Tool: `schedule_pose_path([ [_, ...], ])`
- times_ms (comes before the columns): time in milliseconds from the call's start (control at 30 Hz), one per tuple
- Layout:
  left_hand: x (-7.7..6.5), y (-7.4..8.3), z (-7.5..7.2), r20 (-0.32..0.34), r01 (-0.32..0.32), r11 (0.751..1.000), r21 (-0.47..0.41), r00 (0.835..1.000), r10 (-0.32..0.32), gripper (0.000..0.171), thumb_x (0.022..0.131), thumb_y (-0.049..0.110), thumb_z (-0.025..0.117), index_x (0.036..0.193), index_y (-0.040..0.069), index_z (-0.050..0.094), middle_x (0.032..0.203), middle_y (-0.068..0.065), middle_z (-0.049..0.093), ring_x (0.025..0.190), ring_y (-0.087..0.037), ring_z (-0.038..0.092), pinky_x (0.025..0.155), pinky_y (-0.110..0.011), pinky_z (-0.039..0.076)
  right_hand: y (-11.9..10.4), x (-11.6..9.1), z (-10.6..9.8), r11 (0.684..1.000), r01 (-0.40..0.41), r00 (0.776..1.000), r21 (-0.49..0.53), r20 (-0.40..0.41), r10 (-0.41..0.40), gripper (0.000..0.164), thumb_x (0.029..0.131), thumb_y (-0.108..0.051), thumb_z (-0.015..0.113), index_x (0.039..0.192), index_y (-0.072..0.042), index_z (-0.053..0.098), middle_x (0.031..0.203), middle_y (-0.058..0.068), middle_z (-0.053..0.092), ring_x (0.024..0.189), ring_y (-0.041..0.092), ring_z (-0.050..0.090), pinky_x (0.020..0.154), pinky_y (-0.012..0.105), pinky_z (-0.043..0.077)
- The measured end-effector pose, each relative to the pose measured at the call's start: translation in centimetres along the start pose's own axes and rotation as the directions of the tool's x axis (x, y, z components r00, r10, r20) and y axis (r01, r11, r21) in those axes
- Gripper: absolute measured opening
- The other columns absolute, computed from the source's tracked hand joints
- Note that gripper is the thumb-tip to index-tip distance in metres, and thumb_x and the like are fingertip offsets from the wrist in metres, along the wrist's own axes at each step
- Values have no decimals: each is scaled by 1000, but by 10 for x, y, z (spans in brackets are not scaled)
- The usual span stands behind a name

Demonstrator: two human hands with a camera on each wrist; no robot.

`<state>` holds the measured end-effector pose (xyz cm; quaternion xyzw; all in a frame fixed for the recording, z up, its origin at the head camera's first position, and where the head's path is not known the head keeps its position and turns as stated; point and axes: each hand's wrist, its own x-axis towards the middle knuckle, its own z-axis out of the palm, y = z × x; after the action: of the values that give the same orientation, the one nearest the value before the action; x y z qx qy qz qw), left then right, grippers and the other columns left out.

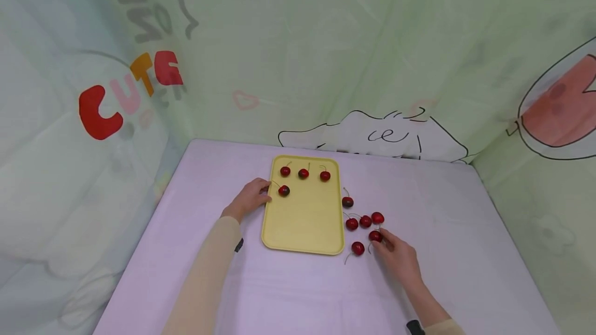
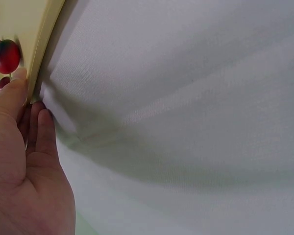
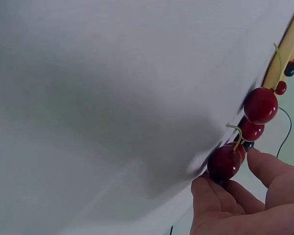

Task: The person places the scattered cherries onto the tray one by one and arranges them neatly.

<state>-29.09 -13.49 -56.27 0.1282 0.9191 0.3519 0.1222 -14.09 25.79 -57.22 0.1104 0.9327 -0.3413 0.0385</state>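
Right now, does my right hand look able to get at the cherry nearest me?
Probably yes: nothing covers that cherry, and bare tablecloth lies on its near side, though your right hand seems to be holding another cherry.

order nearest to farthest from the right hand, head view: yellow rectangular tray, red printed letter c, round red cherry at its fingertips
1. Round red cherry, at the right hand
2. Yellow rectangular tray, to its left
3. Red printed letter C, far left
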Motion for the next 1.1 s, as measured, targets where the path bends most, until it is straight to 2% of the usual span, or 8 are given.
schedule_pose_path([
  [200, 0, -1, 0, -1, 0, 1000, 2, 1000, 0, 51, 93, 13, 67, 138, -3, 50, 133, -15, 53, 118, -26, 53, 106, -39, 42, -1, 0, 4, 999, 42, 999, 9, -28, -42, 52, 95, -19, 66, 140, 1, 50, 136, 26, 53, 126, 43, 50, 99, 53, 45],
  [533, -2, 1, -1, -6, -9, 1000, 4, 1000, 9, 50, 93, 12, 67, 138, -4, 50, 132, -15, 53, 119, -27, 53, 107, -39, 41, 3, 2, 6, 998, 63, 997, -21, -36, -64, 48, 96, -16, 62, 140, 0, 50, 135, 25, 54, 126, 41, 50, 100, 52, 45],
  [800, -3, 4, -2, -4, 5, 1000, -3, 1000, -5, 51, 93, 13, 67, 139, -3, 50, 133, -15, 53, 120, -26, 52, 108, -38, 41, -14, -8, -4, 997, 70, 996, -27, -47, -71, 49, 95, -14, 64, 140, 0, 51, 137, 24, 54, 125, 41, 51, 97, 49, 47],
  [900, -3, 4, -3, -3, 3, 1000, -5, 1000, -3, 51, 93, 12, 67, 139, -3, 50, 134, -15, 52, 121, -27, 52, 108, -38, 40, 4, 2, 7, 982, 182, 974, -43, -131, -186, 47, 95, -21, 66, 138, -5, 55, 132, 20, 59, 116, 36, 59, 89, 43, 53],
  [1000, -3, 4, -3, -3, -3, 1000, -5, 1000, 3, 51, 93, 12, 67, 139, -4, 49, 133, -15, 52, 121, -27, 52, 108, -38, 40, 23, 17, 21, 952, 297, 928, -70, -214, -305, 47, 93, -28, 69, 135, -11, 60, 127, 15, 64, 107, 30, 65, 79, 38, 57],
  [1033, -3, 3, -3, -3, -4, 1000, -5, 1000, 4, 51, 93, 12, 67, 139, -4, 50, 133, -15, 52, 120, -27, 52, 108, -38, 40, 26, 21, 24, 944, 324, 917, -63, -226, -329, 47, 92, -29, 70, 135, -13, 60, 126, 14, 64, 105, 30, 66, 77, 38, 57],
  [1100, -3, 3, -2, -3, -5, 1000, -4, 1000, 5, 51, 93, 12, 67, 139, -4, 50, 133, -16, 53, 120, -27, 52, 108, -38, 41, 18, 25, 23, 936, 348, 909, -50, -225, -350, 47, 91, -28, 71, 135, -14, 60, 125, 15, 65, 105, 30, 66, 76, 35, 58],
])
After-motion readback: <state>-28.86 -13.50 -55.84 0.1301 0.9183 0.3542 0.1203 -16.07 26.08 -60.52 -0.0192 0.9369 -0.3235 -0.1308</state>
